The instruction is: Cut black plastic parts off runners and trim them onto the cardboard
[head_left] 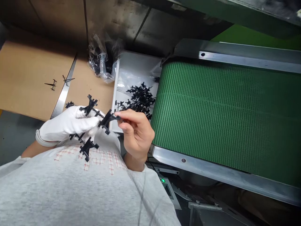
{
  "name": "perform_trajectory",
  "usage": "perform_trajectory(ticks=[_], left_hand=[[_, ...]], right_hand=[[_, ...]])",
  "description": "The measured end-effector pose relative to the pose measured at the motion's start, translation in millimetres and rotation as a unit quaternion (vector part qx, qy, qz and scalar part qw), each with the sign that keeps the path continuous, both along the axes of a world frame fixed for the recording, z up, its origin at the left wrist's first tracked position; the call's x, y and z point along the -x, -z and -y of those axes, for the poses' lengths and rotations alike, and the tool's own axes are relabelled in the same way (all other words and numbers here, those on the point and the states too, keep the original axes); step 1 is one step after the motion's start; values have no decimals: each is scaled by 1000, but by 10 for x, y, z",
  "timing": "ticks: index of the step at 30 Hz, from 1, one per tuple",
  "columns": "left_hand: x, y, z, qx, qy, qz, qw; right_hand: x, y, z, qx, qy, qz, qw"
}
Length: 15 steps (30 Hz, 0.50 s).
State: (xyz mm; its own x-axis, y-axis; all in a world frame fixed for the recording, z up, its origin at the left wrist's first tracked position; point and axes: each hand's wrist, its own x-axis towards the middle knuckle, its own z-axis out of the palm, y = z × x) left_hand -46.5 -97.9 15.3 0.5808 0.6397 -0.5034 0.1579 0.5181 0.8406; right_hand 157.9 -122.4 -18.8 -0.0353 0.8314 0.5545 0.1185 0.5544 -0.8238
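Note:
My left hand [68, 124], in a white glove, is closed around a black plastic sprue [90, 125] that carries several small moulded parts. The sprue sticks out above and below the glove. My bare right hand [136, 131] pinches one of those black parts [107, 120] between thumb and forefinger, right beside the gloved fingers. Both hands are held in front of my grey shirt, just left of the green conveyor belt [223, 116].
A white tray [131, 67] behind the hands holds a heap of black parts [139, 97]. A clear bag with more black parts [101, 61] lies behind it. Cardboard sheets [25, 72] with loose black bits lie left. A metal rail [211, 171] edges the belt.

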Motion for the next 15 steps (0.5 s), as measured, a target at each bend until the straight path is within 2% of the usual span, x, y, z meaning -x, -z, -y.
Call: perform_trajectory(ticks=[9,15], left_hand=[[-21,8,48,12,-23,20,999],[-18,26,37,-4,-20,43,999]], right_hand=[[31,-30,0,-1,16,-5,1000],[42,-12,-7,-3,1,-25,1000]])
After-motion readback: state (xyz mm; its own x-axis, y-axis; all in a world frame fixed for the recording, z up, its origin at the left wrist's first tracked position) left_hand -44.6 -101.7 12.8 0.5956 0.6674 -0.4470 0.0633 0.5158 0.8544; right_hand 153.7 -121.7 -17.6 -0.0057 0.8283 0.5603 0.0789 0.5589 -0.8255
